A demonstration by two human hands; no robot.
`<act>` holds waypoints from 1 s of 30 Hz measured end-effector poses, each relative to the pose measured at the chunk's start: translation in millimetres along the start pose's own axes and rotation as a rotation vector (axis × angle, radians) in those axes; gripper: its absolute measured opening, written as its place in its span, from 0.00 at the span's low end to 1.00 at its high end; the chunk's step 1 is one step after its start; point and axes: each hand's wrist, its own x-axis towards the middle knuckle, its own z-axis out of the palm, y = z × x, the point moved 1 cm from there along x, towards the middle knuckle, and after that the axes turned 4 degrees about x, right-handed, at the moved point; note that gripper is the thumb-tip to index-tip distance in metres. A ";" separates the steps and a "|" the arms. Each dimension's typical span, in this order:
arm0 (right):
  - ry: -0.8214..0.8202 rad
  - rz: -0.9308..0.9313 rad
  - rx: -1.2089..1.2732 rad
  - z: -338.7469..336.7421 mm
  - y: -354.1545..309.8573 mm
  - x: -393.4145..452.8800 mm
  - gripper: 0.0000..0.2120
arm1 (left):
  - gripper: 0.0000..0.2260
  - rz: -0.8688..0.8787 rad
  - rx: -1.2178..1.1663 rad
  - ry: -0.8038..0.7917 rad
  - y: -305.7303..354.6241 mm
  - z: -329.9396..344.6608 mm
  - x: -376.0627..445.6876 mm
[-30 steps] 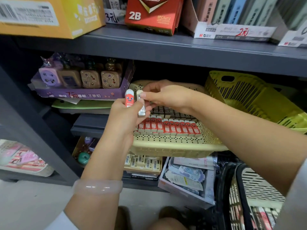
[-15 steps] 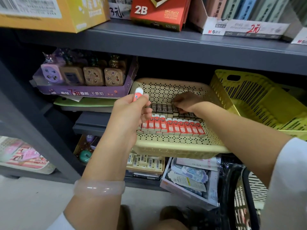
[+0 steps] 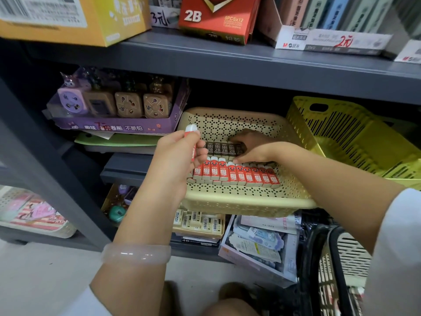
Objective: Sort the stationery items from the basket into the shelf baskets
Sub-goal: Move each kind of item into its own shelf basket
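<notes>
In the beige basket (image 3: 239,201), right hand (image 3: 250,149) still presses dark erasers (image 3: 224,148); left hand (image 3: 180,156) keeps gripping red eraser (image 3: 191,131).

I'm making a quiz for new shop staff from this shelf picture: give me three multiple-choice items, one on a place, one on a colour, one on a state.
1. Where does the right hand rest?
A. on the dark 2B erasers in the beige basket
B. in the yellow basket
C. on the top shelf

2. What colour are the sleeves of the front-row erasers?
A. blue
B. red
C. green

3. What is the left hand doing?
A. hanging empty
B. pressing flat on the shelf
C. holding a red-and-white eraser

Answers:
1 A: its fingers lie over the back row in the beige basket.
2 B: the sleeves show red, with small faces.
3 C: the fingers curl round it, and its white end sticks up.
</notes>
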 end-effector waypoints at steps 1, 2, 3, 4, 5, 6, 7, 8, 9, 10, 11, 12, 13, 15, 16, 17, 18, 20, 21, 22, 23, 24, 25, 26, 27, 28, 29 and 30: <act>-0.002 0.011 -0.011 -2.2 -3.2 -2.7 0.31 | 0.04 -0.006 -0.016 0.006 -0.3 0.2 0.5; 0.024 0.017 -0.004 -6.1 -7.7 -6.3 0.31 | 0.03 -0.008 -0.036 0.010 -1.1 0.2 0.9; 0.080 0.008 0.040 -11.1 -14.0 -10.2 0.28 | 0.02 -0.006 -0.051 0.006 -2.1 0.0 1.3; 0.143 -0.018 0.146 -17.0 -22.0 -14.4 0.23 | 0.01 0.003 -0.054 -0.001 -2.8 0.2 1.5; 0.173 -0.049 0.329 -22.6 -30.9 -18.5 0.18 | 0.02 0.016 -0.044 -0.007 -3.6 0.5 1.3; 0.145 -0.085 0.563 -27.3 -41.2 -23.1 0.13 | 0.02 0.027 -0.034 -0.019 -4.2 0.9 1.4; 0.063 -0.122 0.770 -30.4 -52.0 -27.5 0.11 | 0.01 0.036 -0.027 -0.024 -4.6 1.7 1.4; -0.025 -0.166 0.904 -31.5 -61.3 -30.9 0.11 | 0.03 0.042 -0.022 -0.026 -4.3 2.8 0.8; -0.092 -0.206 0.976 -31.6 -68.7 -33.2 0.10 | 0.05 0.041 -0.014 -0.023 -3.7 3.6 0.5; -0.134 -0.230 1.020 -30.9 -74.3 -34.2 0.09 | 0.06 0.038 -0.007 -0.016 -3.3 3.7 0.2; -0.144 -0.240 1.062 -30.1 -77.6 -33.7 0.07 | 0.05 0.038 0.004 -0.017 -3.4 3.2 0.6; -0.118 -0.238 1.116 -30.3 -78.9 -33.1 0.05 | 0.04 0.036 0.017 -0.021 -3.4 2.8 0.7; -0.065 -0.219 1.184 -31.4 -77.7 -32.2 0.04 | 0.07 0.034 0.049 -0.021 -3.9 1.8 1.2; 0.076 -0.089 1.288 -35.2 -67.9 -31.2 0.04 | 0.11 0.038 0.161 -0.009 -5.8 -0.3 1.9; 0.139 0.002 1.267 -35.9 -60.2 -31.3 0.04 | 0.09 0.047 0.212 -0.005 -6.1 -0.7 1.4; 0.182 0.098 1.174 -34.9 -51.6 -31.2 0.05 | 0.07 0.058 0.243 -0.007 -5.7 -0.5 0.3; 0.192 0.189 1.026 -31.8 -43.7 -31.9 0.05 | 0.05 0.063 0.255 -0.013 -5.3 -0.2 -0.7; 0.119 0.314 0.767 -21.5 -33.5 -34.3 0.06 | 0.04 0.062 0.268 -0.019 -4.7 0.9 -1.6; 0.062 0.350 0.710 -15.3 -32.4 -35.0 0.06 | 0.04 0.062 0.277 -0.020 -4.1 1.5 -2.1; 0.015 0.379 0.694 -9.3 -33.8 -35.2 0.08 | 0.05 0.064 0.281 -0.021 -3.9 1.8 -1.8; -0.007 0.400 0.709 -4.3 -35.2 -33.8 0.09 | 0.05 0.066 0.279 -0.022 -3.9 2.2 -1.6; -0.003 0.414 0.742 -1.1 -36.4 -32.4 0.10 | 0.05 0.068 0.279 -0.024 -4.1 2.7 -2.0; 0.010 0.421 0.775 -0.2 -36.7 -31.4 0.11 | 0.06 0.072 0.281 -0.026 -4.3 3.0 -2.2; 0.016 0.415 0.793 -0.2 -36.9 -31.9 0.10 | 0.06 0.073 0.284 -0.028 -4.8 3.3 -2.2; 0.018 0.391 0.776 -1.0 -36.0 -33.3 0.09 | 0.06 0.074 0.287 -0.028 -5.0 3.3 -2.2; 0.016 0.347 0.714 -1.8 -34.5 -35.7 0.07 | 0.06 0.076 0.289 -0.027 -4.9 3.4 -2.4; 0.002 0.291 0.633 -2.3 -33.3 -39.0 0.07 | 0.07 0.079 0.292 -0.026 -4.6 3.3 -2.5; -0.021 0.237 0.570 -2.1 -33.0 -42.7 0.10 | 0.07 0.083 0.292 -0.026 -4.4 3.3 -2.7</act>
